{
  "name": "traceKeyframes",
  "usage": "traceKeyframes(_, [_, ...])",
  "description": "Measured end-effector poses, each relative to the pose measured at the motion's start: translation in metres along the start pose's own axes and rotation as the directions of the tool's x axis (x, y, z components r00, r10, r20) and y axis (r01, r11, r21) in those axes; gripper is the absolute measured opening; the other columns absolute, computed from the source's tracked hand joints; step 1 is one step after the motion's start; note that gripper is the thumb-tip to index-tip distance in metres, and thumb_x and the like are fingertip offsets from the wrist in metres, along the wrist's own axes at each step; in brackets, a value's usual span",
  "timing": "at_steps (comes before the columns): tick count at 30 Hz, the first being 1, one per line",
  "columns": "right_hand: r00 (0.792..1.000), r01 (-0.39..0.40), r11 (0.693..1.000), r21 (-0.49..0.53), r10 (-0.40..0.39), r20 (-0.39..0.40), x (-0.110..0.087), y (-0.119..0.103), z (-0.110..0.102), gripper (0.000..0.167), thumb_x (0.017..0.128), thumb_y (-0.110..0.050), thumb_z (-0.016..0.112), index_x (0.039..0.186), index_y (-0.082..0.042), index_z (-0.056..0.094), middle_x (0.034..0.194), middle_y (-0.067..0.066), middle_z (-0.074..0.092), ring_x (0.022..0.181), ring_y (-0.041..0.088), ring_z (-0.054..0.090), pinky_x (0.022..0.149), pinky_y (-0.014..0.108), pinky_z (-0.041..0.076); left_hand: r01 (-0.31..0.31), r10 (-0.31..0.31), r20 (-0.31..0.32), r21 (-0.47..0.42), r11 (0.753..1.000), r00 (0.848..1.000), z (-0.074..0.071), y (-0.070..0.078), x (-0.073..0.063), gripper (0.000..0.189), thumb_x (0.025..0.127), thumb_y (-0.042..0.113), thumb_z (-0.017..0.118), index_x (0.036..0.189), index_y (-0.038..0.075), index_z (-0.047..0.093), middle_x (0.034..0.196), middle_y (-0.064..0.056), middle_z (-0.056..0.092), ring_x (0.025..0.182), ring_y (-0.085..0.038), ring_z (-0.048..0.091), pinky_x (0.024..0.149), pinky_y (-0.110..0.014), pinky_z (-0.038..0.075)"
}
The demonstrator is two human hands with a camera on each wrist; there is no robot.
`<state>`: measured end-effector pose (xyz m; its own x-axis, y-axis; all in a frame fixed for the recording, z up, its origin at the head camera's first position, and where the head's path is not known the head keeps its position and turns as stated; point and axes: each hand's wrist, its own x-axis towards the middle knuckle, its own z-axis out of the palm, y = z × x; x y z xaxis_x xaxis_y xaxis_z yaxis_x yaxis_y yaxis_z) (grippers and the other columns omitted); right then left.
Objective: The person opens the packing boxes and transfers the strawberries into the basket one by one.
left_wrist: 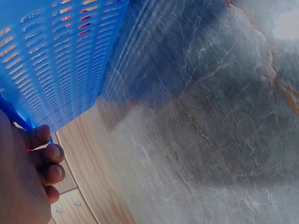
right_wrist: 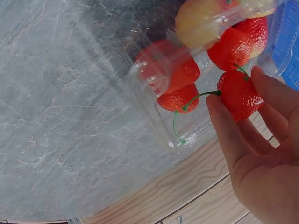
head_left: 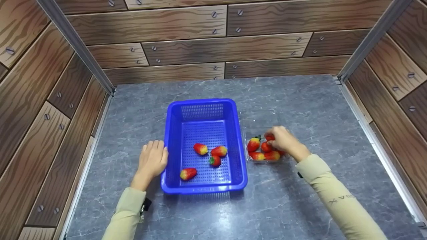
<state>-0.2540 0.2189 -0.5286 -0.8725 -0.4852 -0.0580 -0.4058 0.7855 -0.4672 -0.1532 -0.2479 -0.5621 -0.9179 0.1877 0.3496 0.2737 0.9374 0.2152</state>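
A blue plastic basket (head_left: 202,190) stands on the tabletop with several red-and-yellow strawberries inside, one of them a strawberry (head_left: 188,174) near its front left corner. My left hand (head_left: 153,158) is at the basket's left rim, its thumb against the edge. In the left wrist view that hand (left_wrist: 32,163) has bent fingers just under the rim. To the basket's right sits a clear plastic box (right_wrist: 159,126) of strawberries. Over it, my right hand (head_left: 283,140) pinches a red strawberry (right_wrist: 238,95) with a thin green stem between thumb and fingertips.
The grey marbled tabletop (head_left: 300,100) is bounded by wood-patterned panels (head_left: 186,53) at the back and both sides. Metal posts (head_left: 80,46) stand at the back corners. The clear box lies close against the basket's right side.
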Motion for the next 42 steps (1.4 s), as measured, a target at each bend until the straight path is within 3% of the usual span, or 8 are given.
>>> traceKeyframes(12, [0.999,-0.033,0.999,-0.010,0.033,0.007,0.009,-0.021,-0.022,0.028,0.080,0.006,0.069,0.109,0.008,0.070,0.105,0.025,0.066,0.102,0.042,0.062,0.088,0.053,0.051,-0.002,0.002,-0.017,0.008,1.000,1.000,0.000,0.001,0.000,0.025,0.098,0.019,0.040,0.087,-0.001,0.052,0.082,-0.019,0.054,0.079,-0.041,0.050,0.071,-0.050,0.039])
traceKeyframes(20, [0.996,0.063,0.994,-0.084,-0.068,-0.056,0.015,-0.054,-0.031,0.023,0.080,0.003,0.073,0.103,0.000,0.072,0.098,0.015,0.065,0.093,0.035,0.065,0.080,0.049,0.054,0.010,-0.010,0.005,0.006,1.000,1.000,0.000,0.001,-0.001,0.026,0.099,0.019,0.039,0.088,-0.001,0.052,0.083,-0.018,0.053,0.080,-0.040,0.050,0.073,-0.049,0.039])
traceKeyframes(27, [0.972,0.190,0.973,-0.135,-0.205,-0.111,0.020,-0.093,-0.032,0.019,0.078,0.002,0.072,0.095,-0.007,0.073,0.090,0.007,0.062,0.081,0.028,0.063,0.069,0.045,0.054,0.006,-0.006,-0.003,-0.002,1.000,1.000,0.000,0.001,0.000,0.024,0.098,0.018,0.041,0.086,0.000,0.050,0.080,-0.017,0.051,0.077,-0.039,0.048,0.070,-0.048,0.038])
traceKeyframes(42, [0.947,0.307,0.943,-0.129,-0.316,-0.056,0.031,-0.154,-0.007,0.021,0.077,0.002,0.073,0.096,-0.008,0.075,0.092,0.006,0.062,0.082,0.025,0.063,0.072,0.038,0.055,0.016,-0.016,0.000,0.002,1.000,1.000,-0.001,0.003,0.000,0.023,0.099,0.018,0.043,0.088,-0.001,0.052,0.084,-0.019,0.054,0.082,-0.040,0.050,0.072,-0.048,0.038])
